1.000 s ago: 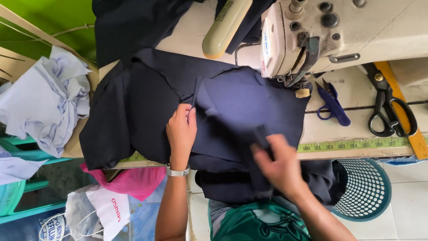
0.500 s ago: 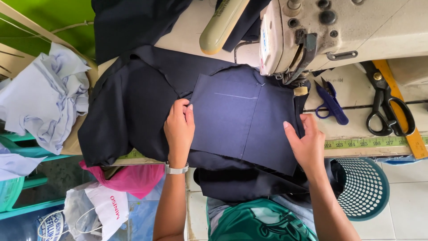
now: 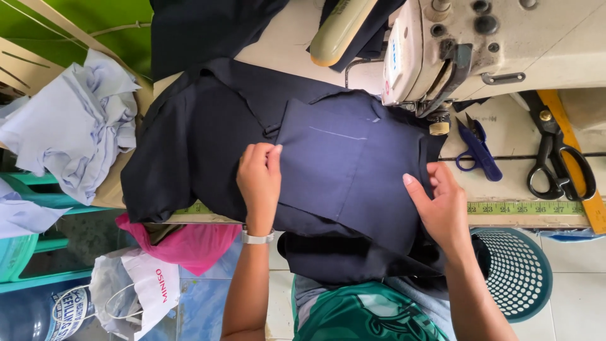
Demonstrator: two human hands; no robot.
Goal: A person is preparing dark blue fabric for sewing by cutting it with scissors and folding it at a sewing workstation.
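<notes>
The dark navy fabric panel [image 3: 344,167] lies flat at the centre of the frame, on top of a larger dark garment [image 3: 189,158] spread across the table [image 3: 505,189]. A thin chalk line runs across its upper part.

The left hand [image 3: 259,183] rests palm down on the panel's left edge, fingers curled and close together, fingertips pressing the cloth; it grips nothing. The forearm rises from the lower centre of the frame, with a watch [image 3: 257,238] at the wrist.

The right hand [image 3: 442,205] lies at the panel's right edge, fingers loosely spread, thumb on the cloth surface. Its forearm enters from the lower right.

A sewing machine [image 3: 492,44] stands at the upper right, just beside the panel. Blue thread snips [image 3: 478,150] and black scissors [image 3: 555,158] lie right of it. A measuring tape [image 3: 530,207] runs along the table edge.
</notes>
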